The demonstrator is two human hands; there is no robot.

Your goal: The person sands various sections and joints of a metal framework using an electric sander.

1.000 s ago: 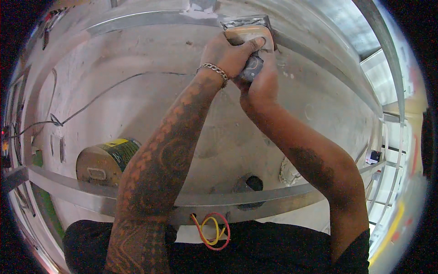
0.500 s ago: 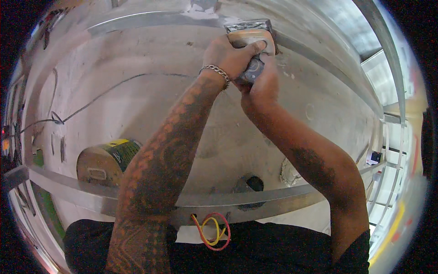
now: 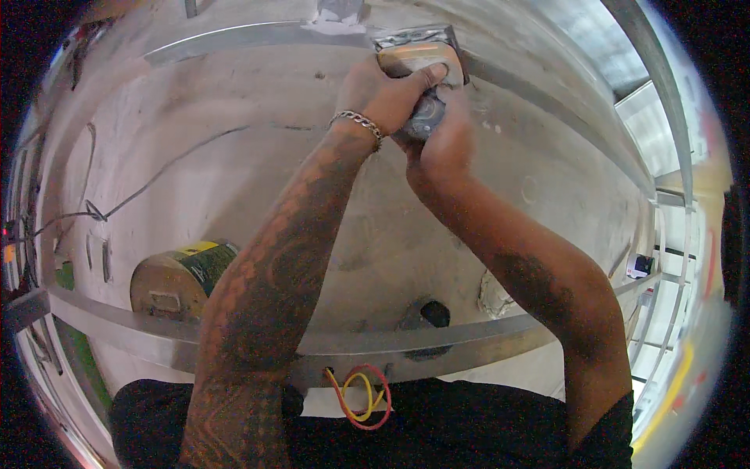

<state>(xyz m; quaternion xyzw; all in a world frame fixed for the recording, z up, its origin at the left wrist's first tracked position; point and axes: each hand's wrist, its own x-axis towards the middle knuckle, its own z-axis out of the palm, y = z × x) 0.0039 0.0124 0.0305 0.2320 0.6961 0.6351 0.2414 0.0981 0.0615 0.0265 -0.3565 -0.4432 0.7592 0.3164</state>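
Note:
Far up in the head view, a power sander (image 3: 418, 56) with a dusty pale top and a dark grey body is pressed against the metal frame. My left hand (image 3: 383, 95) wraps its head from the left, the thumb lying across the top. From the right my right hand (image 3: 449, 137) closes round the grey body, a little blurred. A flat dark sanding pad shows beyond the sander's head, at the joint of a long metal bar (image 3: 250, 39) and the bar sloping off to the right.
A dark cable (image 3: 176, 160) runs across the pale surface to the left. A tan cylindrical container (image 3: 166, 288) with a green and yellow label lies at lower left. Nearer me a metal crossbar (image 3: 445, 340) spans the view, with red and yellow wires (image 3: 367, 395) looping from it.
Both hands and the sander have shifted slightly left and a little farther away. The grip on the sander looks the same.

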